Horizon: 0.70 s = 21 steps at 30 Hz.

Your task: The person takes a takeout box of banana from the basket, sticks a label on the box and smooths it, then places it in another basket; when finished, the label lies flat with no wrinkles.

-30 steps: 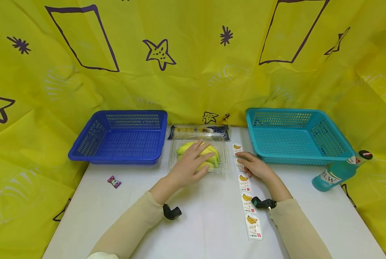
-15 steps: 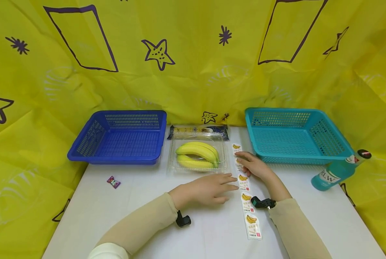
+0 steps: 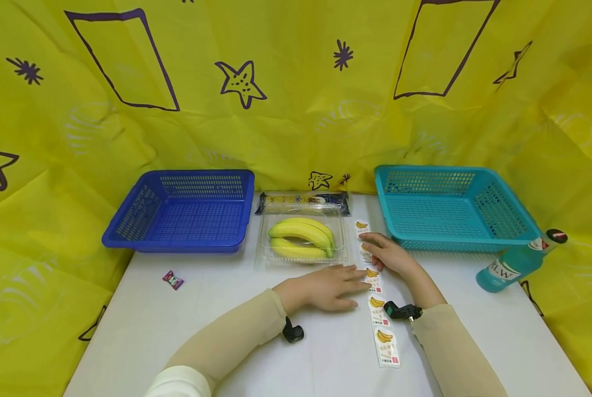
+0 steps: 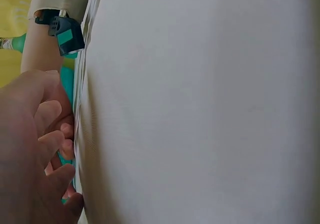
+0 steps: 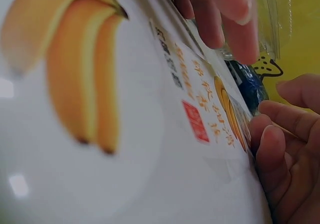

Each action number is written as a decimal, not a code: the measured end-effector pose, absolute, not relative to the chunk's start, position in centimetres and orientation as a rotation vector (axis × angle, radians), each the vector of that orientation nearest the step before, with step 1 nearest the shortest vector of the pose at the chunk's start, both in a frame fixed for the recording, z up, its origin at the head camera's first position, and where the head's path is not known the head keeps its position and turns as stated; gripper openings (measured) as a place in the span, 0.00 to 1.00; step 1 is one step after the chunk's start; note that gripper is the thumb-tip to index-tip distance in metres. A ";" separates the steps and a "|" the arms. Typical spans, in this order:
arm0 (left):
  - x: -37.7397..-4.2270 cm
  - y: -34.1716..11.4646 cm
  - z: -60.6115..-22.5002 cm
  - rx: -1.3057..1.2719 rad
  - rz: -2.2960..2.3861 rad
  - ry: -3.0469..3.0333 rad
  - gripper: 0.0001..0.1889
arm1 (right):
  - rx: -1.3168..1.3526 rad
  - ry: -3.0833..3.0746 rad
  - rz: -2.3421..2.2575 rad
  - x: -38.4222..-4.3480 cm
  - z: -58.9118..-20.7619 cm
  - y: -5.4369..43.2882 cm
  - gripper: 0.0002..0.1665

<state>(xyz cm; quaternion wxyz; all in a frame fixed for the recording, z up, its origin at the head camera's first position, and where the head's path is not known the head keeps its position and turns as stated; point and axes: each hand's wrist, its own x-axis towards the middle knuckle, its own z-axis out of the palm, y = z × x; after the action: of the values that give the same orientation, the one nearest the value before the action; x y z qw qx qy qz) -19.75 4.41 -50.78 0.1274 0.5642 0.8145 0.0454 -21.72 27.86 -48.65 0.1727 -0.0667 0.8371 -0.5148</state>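
Note:
A strip of white stickers printed with bananas (image 3: 387, 346) runs front to back on the white table. My right hand (image 3: 389, 255) rests on its far part with loosely bent fingers, overlapping two labels. My left hand (image 3: 328, 288), palm down and fingers spread, reaches from the left so its fingertips overlap the strip's middle label. In the right wrist view, my right fingers (image 5: 272, 144) lie at the edge of a label (image 5: 192, 99), and left fingertips (image 5: 205, 19) hang above. Left of the strip's far end, bananas (image 3: 301, 232) sit in a clear plastic box (image 3: 343, 234).
A blue basket (image 3: 177, 245) stands back left and a teal basket (image 3: 464, 241) back right. A teal bottle (image 3: 506, 271) is by the right edge. Behind the box lies a dark-and-yellow packet (image 3: 303, 198). A small purple wrapped candy (image 3: 173, 279) lies at left.
My left hand has left the banana box and come right and toward me, down to the sticker strip. My right hand has stayed in place on the strip.

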 end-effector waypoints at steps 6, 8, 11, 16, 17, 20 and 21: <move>-20.0 4.7 -51.4 1.628 0.125 2.363 0.31 | -0.176 2.377 -1.462 -22.4 -50.2 28.2 0.28; -19.9 4.6 -51.4 1.627 0.102 2.361 0.31 | -0.168 2.377 -1.463 -22.7 -50.9 28.5 0.28; -19.8 4.6 -51.6 1.628 0.056 2.363 0.32 | -0.146 2.369 -1.473 -23.0 -51.7 28.8 0.29; -19.7 4.7 -51.7 1.616 0.045 2.378 0.31 | -0.149 2.356 -1.496 -23.1 -51.9 29.0 0.31; -19.8 4.7 -51.7 1.616 0.046 2.380 0.31 | -0.163 2.364 -1.492 -23.0 -51.8 29.1 0.31; -19.8 4.7 -51.9 1.615 0.046 2.383 0.31 | -0.221 2.423 -1.454 -22.8 -51.8 29.5 0.30; -19.8 4.7 -52.0 1.613 0.048 2.384 0.31 | -0.242 2.465 -1.425 -22.7 -51.8 29.6 0.29</move>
<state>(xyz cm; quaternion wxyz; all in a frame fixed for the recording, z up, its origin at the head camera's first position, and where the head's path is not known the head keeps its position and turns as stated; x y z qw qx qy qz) -19.81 4.75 -51.97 0.1309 0.5555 0.8210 0.0164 -22.70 29.55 -51.79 0.1418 -0.0839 0.8539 -0.4936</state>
